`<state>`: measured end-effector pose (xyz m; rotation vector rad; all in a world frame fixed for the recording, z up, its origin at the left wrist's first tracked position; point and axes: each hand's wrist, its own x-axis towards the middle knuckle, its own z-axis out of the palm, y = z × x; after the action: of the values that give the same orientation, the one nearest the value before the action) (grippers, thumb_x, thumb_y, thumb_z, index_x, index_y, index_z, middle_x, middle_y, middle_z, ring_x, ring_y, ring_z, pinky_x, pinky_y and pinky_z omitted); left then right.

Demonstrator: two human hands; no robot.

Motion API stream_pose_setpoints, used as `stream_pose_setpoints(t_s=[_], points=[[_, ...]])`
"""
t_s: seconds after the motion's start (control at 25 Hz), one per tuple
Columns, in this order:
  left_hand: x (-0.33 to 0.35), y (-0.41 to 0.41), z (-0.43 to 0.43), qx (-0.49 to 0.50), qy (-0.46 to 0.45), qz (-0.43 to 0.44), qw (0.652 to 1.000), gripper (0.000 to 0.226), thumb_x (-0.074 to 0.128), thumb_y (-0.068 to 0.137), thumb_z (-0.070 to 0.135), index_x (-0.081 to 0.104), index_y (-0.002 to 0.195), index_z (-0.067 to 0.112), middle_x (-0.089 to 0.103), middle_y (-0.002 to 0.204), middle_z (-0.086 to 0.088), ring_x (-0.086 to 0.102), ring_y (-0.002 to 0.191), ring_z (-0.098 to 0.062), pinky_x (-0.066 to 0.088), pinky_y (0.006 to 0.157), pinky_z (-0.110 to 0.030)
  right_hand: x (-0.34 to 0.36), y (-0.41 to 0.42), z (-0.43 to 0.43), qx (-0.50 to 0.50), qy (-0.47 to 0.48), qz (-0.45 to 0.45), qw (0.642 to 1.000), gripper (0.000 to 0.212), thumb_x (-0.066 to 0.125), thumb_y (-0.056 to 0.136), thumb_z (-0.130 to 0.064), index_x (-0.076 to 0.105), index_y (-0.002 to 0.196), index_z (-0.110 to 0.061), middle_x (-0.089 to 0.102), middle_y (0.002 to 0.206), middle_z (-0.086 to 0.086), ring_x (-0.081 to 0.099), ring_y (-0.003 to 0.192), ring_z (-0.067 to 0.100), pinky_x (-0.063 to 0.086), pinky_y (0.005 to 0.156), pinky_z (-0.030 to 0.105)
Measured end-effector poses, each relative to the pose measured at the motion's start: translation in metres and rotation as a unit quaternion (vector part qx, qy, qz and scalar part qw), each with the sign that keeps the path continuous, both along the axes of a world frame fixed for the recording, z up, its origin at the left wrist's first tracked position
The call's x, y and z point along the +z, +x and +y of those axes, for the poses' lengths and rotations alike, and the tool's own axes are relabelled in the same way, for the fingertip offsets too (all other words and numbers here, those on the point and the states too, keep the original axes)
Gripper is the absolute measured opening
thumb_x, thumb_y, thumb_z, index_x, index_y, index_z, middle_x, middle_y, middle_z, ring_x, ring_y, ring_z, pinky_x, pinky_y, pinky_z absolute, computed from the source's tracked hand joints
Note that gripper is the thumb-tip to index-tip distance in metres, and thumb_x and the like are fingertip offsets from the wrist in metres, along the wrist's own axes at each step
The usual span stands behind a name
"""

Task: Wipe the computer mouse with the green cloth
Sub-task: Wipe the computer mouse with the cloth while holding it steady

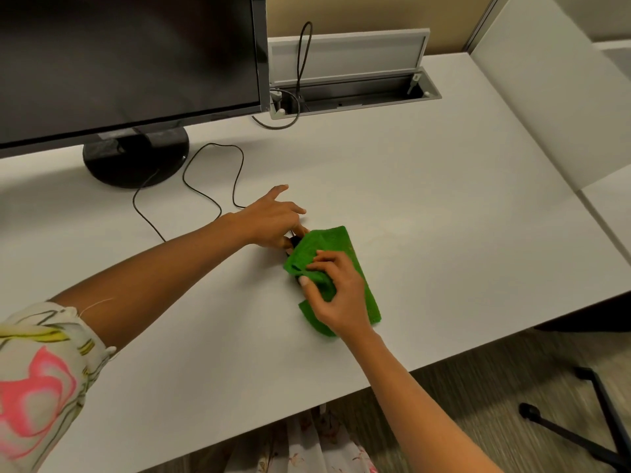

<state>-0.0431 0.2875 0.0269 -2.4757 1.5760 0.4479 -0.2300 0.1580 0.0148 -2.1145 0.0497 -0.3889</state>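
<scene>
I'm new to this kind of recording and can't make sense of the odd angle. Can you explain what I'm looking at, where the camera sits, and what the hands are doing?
There is no machine here: a person wears one wide camera on the head, looking down at their own two arms over a white desk. The right hand presses a green cloth over a computer mouse, which is almost fully hidden; only a dark bit shows. The left hand steadies the mouse at its far end. The mouse's cable loops back toward a dark monitor on its round stand. Behind, an open cable hatch is set into the desk.
</scene>
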Motion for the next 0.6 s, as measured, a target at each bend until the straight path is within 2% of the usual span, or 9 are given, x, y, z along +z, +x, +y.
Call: stream_pose_setpoints(t_s=[0.08,0.12,0.16,0.2,0.28,0.36,0.4,0.48,0.6], points=[[0.001,-0.002,0.0,0.003,0.004,0.003,1.0,0.035,0.058,0.086,0.04,0.059,0.121,0.043,0.054,0.136,0.015,0.024,0.141,-0.005,-0.003,0.115,-0.052,-0.003,0.011,0.012,-0.025,0.005,0.033,0.999,0.028,0.068,0.085,-0.031,0.062,0.07,-0.008,0.055,0.079,0.001,0.053,0.078,0.013,0.043,0.068,0.027],[0.002,-0.002,0.0,0.006,0.005,0.005,1.0,0.037,0.058,0.086,0.04,0.058,0.123,0.042,0.053,0.137,0.014,0.024,0.141,-0.005,-0.004,0.115,-0.052,-0.005,0.018,0.016,-0.063,0.012,0.039,0.997,0.029,0.066,0.088,-0.029,0.058,0.069,-0.008,0.052,0.076,0.0,0.048,0.075,0.014,0.04,0.067,0.03],[0.002,-0.003,0.0,0.009,0.002,0.005,1.0,0.038,0.058,0.087,0.039,0.057,0.125,0.041,0.053,0.138,0.011,0.024,0.141,-0.005,-0.004,0.115,-0.052,-0.008,0.023,0.02,-0.103,0.008,0.047,0.994,0.023,0.065,0.089,-0.026,0.058,0.076,-0.009,0.053,0.082,0.002,0.047,0.08,0.015,0.041,0.071,0.032],[0.002,-0.003,0.0,0.011,-0.001,0.003,1.0,0.039,0.058,0.087,0.039,0.057,0.126,0.041,0.054,0.138,0.009,0.025,0.141,-0.006,-0.004,0.115,-0.051,-0.013,0.027,0.023,-0.125,-0.012,0.07,0.99,0.016,0.063,0.089,-0.024,0.059,0.09,-0.009,0.055,0.097,0.005,0.046,0.093,0.017,0.044,0.082,0.035],[0.002,-0.003,0.0,0.014,-0.003,0.003,1.0,0.041,0.058,0.087,0.037,0.055,0.127,0.04,0.054,0.137,0.008,0.026,0.141,-0.007,-0.003,0.115,-0.051,-0.024,0.031,0.03,-0.098,-0.072,0.151,0.981,0.045,0.061,0.09,-0.029,0.049,0.127,-0.007,0.043,0.138,0.012,0.034,0.128,0.024,0.032,0.11,0.037],[0.002,-0.003,0.001,0.017,-0.001,0.012,1.0,0.042,0.058,0.087,0.035,0.054,0.128,0.041,0.055,0.136,0.013,0.025,0.141,-0.006,-0.003,0.115,-0.051,-0.04,0.026,0.036,-0.046,-0.145,0.184,0.971,0.064,0.055,0.093,-0.036,0.03,0.145,-0.007,0.026,0.155,0.013,0.017,0.144,0.028,0.021,0.118,0.042],[0.001,-0.003,0.001,0.019,-0.004,0.013,1.0,0.042,0.058,0.087,0.035,0.054,0.129,0.041,0.055,0.136,0.015,0.025,0.141,-0.006,-0.003,0.115,-0.051,-0.045,0.022,0.037,-0.028,-0.173,0.176,0.969,0.066,0.051,0.094,-0.037,0.025,0.147,-0.008,0.022,0.157,0.012,0.013,0.146,0.028,0.02,0.119,0.045],[0.001,-0.003,0.002,0.022,-0.005,0.013,1.0,0.042,0.057,0.088,0.037,0.053,0.129,0.042,0.054,0.136,0.015,0.025,0.141,-0.005,-0.003,0.115,-0.05,-0.053,0.016,0.033,-0.012,-0.178,0.144,0.973,0.062,0.049,0.096,-0.035,0.027,0.147,-0.009,0.023,0.157,0.011,0.011,0.147,0.027,0.021,0.118,0.046],[-0.002,-0.003,0.003,0.025,-0.009,0.009,1.0,0.043,0.056,0.088,0.04,0.051,0.131,0.043,0.052,0.139,0.011,0.025,0.141,-0.005,-0.002,0.115,-0.05,-0.054,0.012,0.029,-0.029,-0.08,0.109,0.99,0.053,0.061,0.091,-0.026,0.045,0.14,-0.015,0.03,0.154,0.007,0.02,0.144,0.025,0.024,0.117,0.041]])
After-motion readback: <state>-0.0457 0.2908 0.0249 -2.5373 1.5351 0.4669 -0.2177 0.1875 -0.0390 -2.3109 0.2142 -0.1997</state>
